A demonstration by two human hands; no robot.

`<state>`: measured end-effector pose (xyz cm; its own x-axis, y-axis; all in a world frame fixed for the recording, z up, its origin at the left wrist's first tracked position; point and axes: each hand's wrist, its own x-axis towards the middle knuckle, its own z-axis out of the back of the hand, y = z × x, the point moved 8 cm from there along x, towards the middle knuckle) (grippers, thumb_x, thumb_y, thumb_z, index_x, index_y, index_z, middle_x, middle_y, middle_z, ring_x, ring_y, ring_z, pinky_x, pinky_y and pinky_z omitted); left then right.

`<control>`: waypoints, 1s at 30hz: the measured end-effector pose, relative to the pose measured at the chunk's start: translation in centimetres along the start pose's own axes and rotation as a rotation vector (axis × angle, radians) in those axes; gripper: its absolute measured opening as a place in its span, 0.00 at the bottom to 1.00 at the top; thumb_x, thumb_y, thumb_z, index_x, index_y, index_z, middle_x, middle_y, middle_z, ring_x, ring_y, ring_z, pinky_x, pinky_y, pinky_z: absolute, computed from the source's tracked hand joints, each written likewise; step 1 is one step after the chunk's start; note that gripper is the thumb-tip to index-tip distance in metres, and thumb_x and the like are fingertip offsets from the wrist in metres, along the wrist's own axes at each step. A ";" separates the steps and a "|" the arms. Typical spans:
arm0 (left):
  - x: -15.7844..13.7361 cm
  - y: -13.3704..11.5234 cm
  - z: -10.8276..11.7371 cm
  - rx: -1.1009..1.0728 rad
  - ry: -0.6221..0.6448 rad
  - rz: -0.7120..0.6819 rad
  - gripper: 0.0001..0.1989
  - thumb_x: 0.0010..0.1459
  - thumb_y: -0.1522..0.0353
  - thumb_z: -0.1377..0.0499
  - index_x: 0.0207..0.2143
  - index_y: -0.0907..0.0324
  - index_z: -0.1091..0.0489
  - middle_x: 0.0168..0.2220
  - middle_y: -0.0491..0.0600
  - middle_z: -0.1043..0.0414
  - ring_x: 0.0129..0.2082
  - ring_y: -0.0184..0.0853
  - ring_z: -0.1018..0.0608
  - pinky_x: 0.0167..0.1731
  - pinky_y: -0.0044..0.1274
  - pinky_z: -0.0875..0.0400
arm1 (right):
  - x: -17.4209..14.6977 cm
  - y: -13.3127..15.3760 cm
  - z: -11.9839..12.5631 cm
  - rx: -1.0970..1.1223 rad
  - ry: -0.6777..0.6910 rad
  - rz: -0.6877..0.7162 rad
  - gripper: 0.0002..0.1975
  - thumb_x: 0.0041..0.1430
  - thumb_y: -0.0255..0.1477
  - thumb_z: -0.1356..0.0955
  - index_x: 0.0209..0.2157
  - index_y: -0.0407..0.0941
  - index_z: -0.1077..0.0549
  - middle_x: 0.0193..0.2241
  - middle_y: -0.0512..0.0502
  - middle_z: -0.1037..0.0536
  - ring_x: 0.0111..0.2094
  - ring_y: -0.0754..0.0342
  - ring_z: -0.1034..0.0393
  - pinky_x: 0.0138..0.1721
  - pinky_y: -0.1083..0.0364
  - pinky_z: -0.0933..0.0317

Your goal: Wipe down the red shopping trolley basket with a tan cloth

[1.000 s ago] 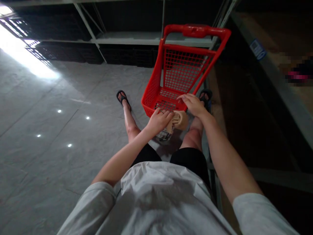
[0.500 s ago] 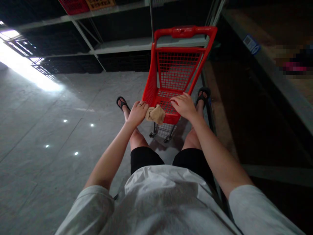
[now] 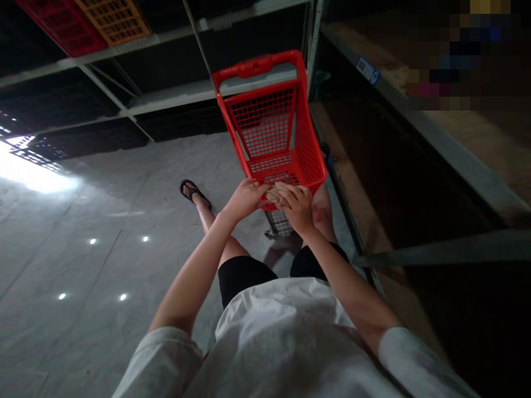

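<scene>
A red plastic shopping cart point(image 3: 311, 141) with grid walls stands in front of me, between my legs. A crumpled beige cloth point(image 3: 274, 194) is at its near rim. My right hand point(image 3: 299, 205) is closed over the cloth, fingers curled on it. My left hand point(image 3: 248, 198), with a ring on one finger, reaches in from the left; its fingers close on the cloth's left side. The fingertips of the left hand are partly hidden. The cart's handle point(image 3: 257, 66) points away from me, towards the shelving.
Metal shelving point(image 3: 166, 102) runs behind the cart, with a red crate point(image 3: 62, 27) and an orange crate point(image 3: 114, 22) on top. Along my right is a low wooden shelf with a metal edge point(image 3: 415, 121) bearing a blue label point(image 3: 368, 72). Grey floor point(image 3: 103, 204) lies to the left.
My right hand has moved left and down onto the cloth. Earlier only my left hand held it. The cart has turned and shifted left in view, and the view has swung right.
</scene>
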<state>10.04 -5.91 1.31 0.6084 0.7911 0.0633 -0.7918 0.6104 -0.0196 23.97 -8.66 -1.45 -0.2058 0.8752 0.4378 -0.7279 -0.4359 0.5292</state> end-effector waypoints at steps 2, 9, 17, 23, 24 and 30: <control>0.7 -0.4 -0.1 -0.007 -0.029 -0.019 0.26 0.71 0.67 0.38 0.69 0.63 0.32 0.52 0.60 0.17 0.56 0.45 0.18 0.64 0.37 0.30 | -0.9 -3.2 1.0 0.005 -0.154 -0.128 0.17 0.71 0.29 0.37 0.51 0.52 0.17 0.54 0.37 0.18 0.58 0.38 0.27 0.61 0.38 0.33; 2.3 -3.0 -0.7 -0.029 -0.043 0.027 0.12 0.73 0.68 0.41 0.53 0.62 0.22 0.43 0.57 0.18 0.51 0.46 0.18 0.60 0.35 0.27 | -2.5 -15.6 3.7 0.089 -0.829 -0.733 0.25 0.65 0.26 0.45 0.55 0.45 0.25 0.52 0.30 0.24 0.57 0.35 0.28 0.59 0.32 0.35; 2.8 -3.4 -0.9 -0.059 -0.107 0.050 0.11 0.70 0.71 0.42 0.49 0.62 0.21 0.39 0.57 0.19 0.47 0.47 0.19 0.58 0.38 0.27 | -5.2 -8.5 -4.4 0.479 -0.758 -0.728 0.04 0.61 0.28 0.36 0.38 0.49 0.34 0.41 0.42 0.25 0.45 0.46 0.30 0.56 0.43 0.31; 1.4 -2.7 -0.6 -0.068 -0.098 0.046 0.12 0.68 0.72 0.40 0.51 0.62 0.20 0.38 0.55 0.19 0.47 0.46 0.18 0.58 0.37 0.25 | -6.8 -3.7 -8.5 0.729 -0.555 -0.793 0.09 0.58 0.31 0.31 0.36 0.51 0.38 0.38 0.47 0.27 0.41 0.48 0.31 0.53 0.44 0.29; 1.2 -2.7 -0.5 -0.066 -0.096 0.041 0.12 0.69 0.73 0.41 0.51 0.62 0.21 0.38 0.55 0.19 0.47 0.46 0.18 0.59 0.38 0.25 | -6.9 -4.5 -7.6 0.727 -0.609 -0.824 0.09 0.57 0.30 0.32 0.37 0.51 0.37 0.39 0.47 0.27 0.41 0.48 0.31 0.53 0.44 0.28; 1.6 -3.5 -0.4 -0.061 -0.107 0.008 0.13 0.73 0.72 0.43 0.52 0.62 0.21 0.37 0.55 0.18 0.46 0.44 0.17 0.59 0.38 0.26 | -5.4 -12.3 0.2 0.586 -0.988 -0.929 0.13 0.53 0.25 0.34 0.42 0.50 0.35 0.46 0.43 0.25 0.50 0.48 0.26 0.59 0.44 0.29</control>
<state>13.80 -6.77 1.04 0.5904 0.7893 0.1688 -0.7898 0.6080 -0.0809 34.15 -8.09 -10.19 0.8700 0.4917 -0.0359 0.0654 -0.0428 0.9969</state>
